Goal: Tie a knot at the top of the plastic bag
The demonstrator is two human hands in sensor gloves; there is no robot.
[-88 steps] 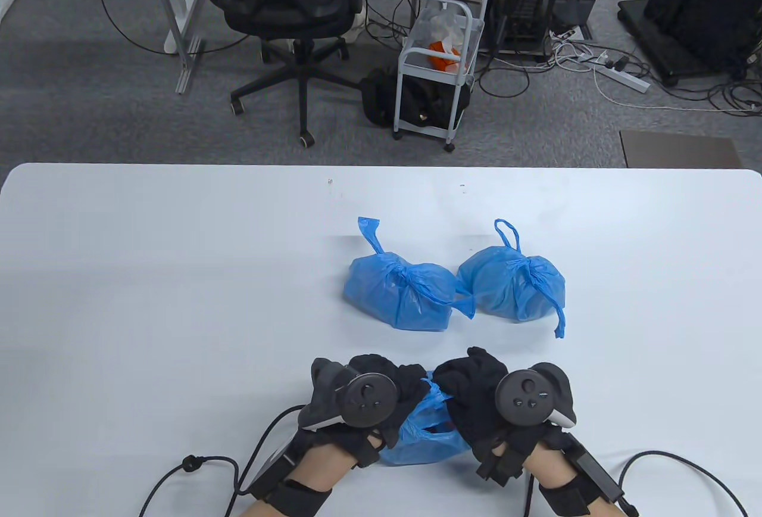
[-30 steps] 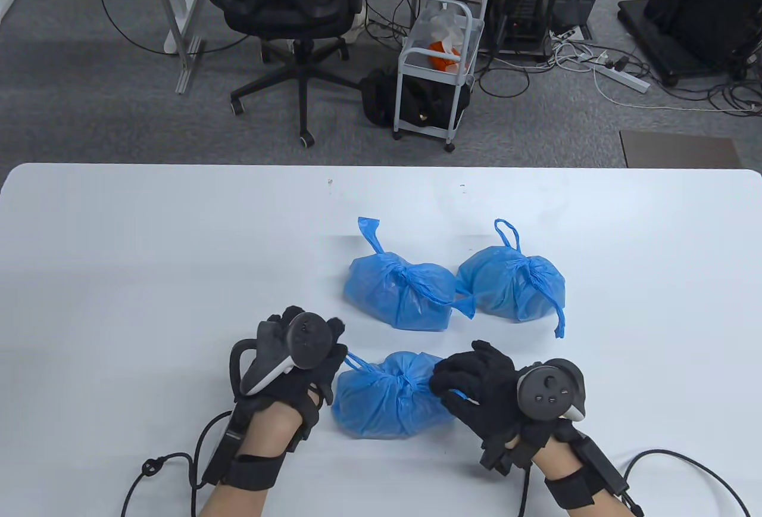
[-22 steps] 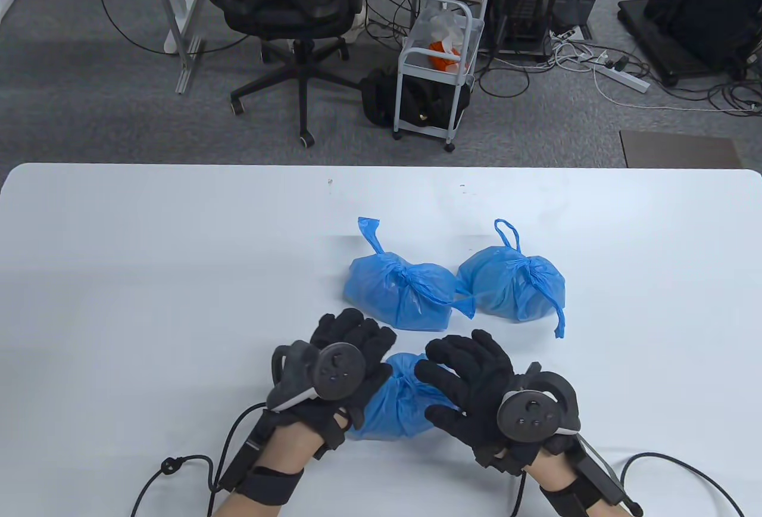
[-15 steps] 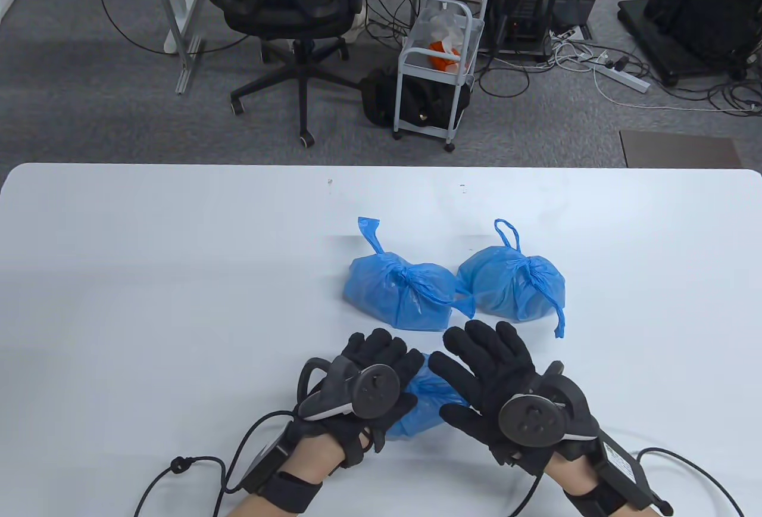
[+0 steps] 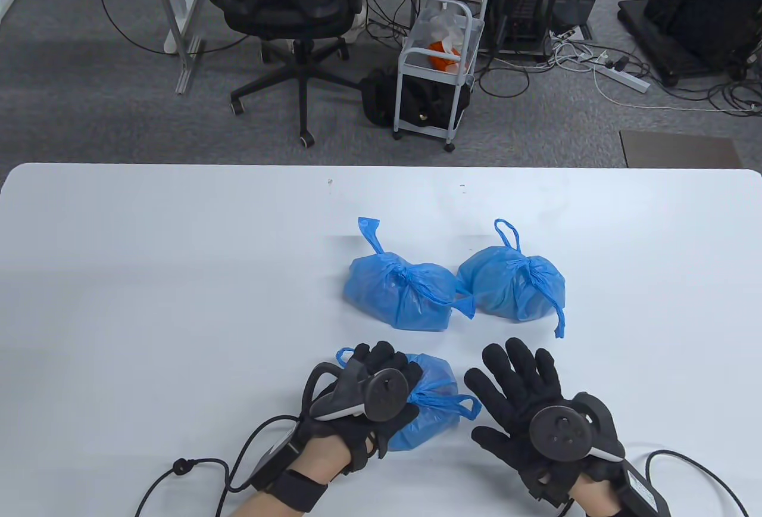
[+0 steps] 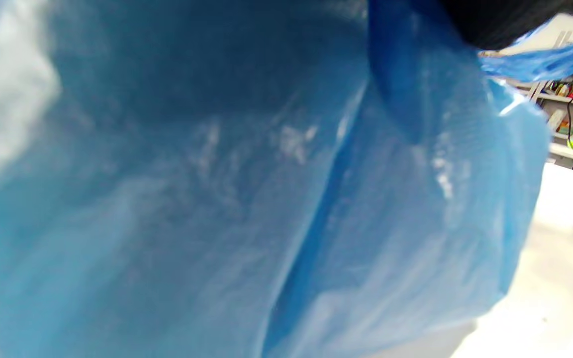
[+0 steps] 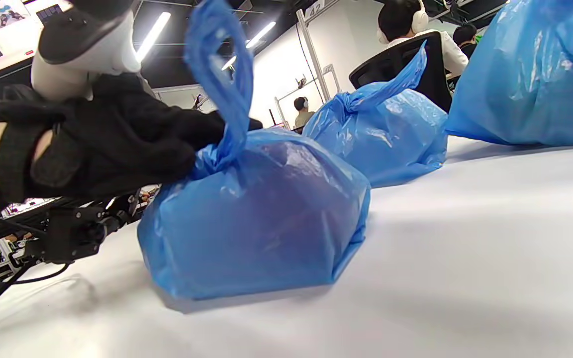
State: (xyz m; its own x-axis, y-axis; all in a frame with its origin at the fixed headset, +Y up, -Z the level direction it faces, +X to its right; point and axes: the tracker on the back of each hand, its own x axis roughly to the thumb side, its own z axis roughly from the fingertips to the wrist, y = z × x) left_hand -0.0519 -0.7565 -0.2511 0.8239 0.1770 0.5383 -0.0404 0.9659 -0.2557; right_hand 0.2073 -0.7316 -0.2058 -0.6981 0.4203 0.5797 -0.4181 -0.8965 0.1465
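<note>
The near blue plastic bag [image 5: 433,419] sits on the white table [image 5: 178,279] at the front, its top tied in a knot. One handle loop [image 5: 464,404] sticks out to the right. My left hand [image 5: 396,371] lies over the bag's top with fingers curved onto it. In the right wrist view the left hand [image 7: 117,144] touches the knot under an upright handle loop [image 7: 222,74] of the bag [image 7: 266,219]. The bag [image 6: 217,199] fills the left wrist view. My right hand [image 5: 518,365] is open with fingers spread, right of the bag and apart from it.
Two more knotted blue bags stand side by side behind the near one, the left bag [image 5: 399,293] and the right bag [image 5: 512,285]; they also show in the right wrist view [image 7: 381,134] [image 7: 530,74]. Glove cables trail at the table's front edge.
My hands pulled the handles apart, then came over the bag. My right hand has now let go and moved right, open. The left hand stays on the bag's top.
</note>
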